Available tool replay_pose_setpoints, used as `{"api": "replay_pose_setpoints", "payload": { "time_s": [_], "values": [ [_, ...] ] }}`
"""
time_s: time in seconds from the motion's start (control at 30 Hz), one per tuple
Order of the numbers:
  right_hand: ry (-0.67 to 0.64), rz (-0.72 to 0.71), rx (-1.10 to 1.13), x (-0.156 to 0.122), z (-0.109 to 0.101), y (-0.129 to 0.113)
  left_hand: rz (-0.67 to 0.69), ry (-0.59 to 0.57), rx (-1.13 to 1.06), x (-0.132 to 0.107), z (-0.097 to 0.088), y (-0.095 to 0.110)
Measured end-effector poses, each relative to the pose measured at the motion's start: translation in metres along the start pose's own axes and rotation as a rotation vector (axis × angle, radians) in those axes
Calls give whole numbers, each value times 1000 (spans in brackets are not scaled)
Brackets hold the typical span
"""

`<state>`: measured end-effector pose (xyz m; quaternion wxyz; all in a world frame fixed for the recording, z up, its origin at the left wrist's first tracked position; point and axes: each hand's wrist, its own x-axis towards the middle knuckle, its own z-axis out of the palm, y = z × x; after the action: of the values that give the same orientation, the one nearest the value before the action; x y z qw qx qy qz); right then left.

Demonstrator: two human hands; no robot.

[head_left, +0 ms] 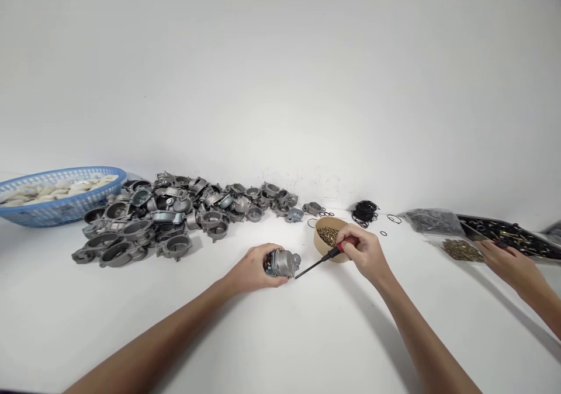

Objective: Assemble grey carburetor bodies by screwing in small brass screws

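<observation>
Screwdriver (325, 258) gripped by right hand (364, 251) — fingers curled round handle, shaft slanting left and nearer, tip just beside metal part (286, 263) that left hand (254, 269) clasps. Tabletop (307, 306) around both gives room; bowl (319, 245) just beyond right fingers — castings pile (182, 205) farther left, wall (280, 90) behind.

Left of the tan tub (323, 250) of brass screws, the left hand (252, 269) gripped 1 grey metal part (284, 263). At the tub's right edge, the right hand (364, 252) held 1 screwdriver (325, 258), tip near the part. Farther left of the tub lay piled castings (211, 217) and 1 blue basket (65, 211); right of it, black rings (364, 212) and a co-worker's hand (508, 266).
</observation>
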<state>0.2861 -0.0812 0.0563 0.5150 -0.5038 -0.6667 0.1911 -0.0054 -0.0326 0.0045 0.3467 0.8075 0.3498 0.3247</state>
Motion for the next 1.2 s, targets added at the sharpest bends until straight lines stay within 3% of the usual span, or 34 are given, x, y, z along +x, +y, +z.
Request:
{"api": "replay_pose_setpoints", "payload": {
  "time_s": [0.37, 0.8, 1.1, 1.2],
  "values": [
    [6, 23, -27, 1, 2, 5, 0, -16, -5, 0, 1, -1],
    [-36, -58, -81, 0, 6, 8, -37, -46, -11, 1, 1, 1],
    [-292, -249, -66, -2, -13, -8, -11, -47, 57, -1, 0, -5],
    [-276, -244, -98, -4, -14, -8, 15, -75, 112, -2, -2, -2]
  ]
}}
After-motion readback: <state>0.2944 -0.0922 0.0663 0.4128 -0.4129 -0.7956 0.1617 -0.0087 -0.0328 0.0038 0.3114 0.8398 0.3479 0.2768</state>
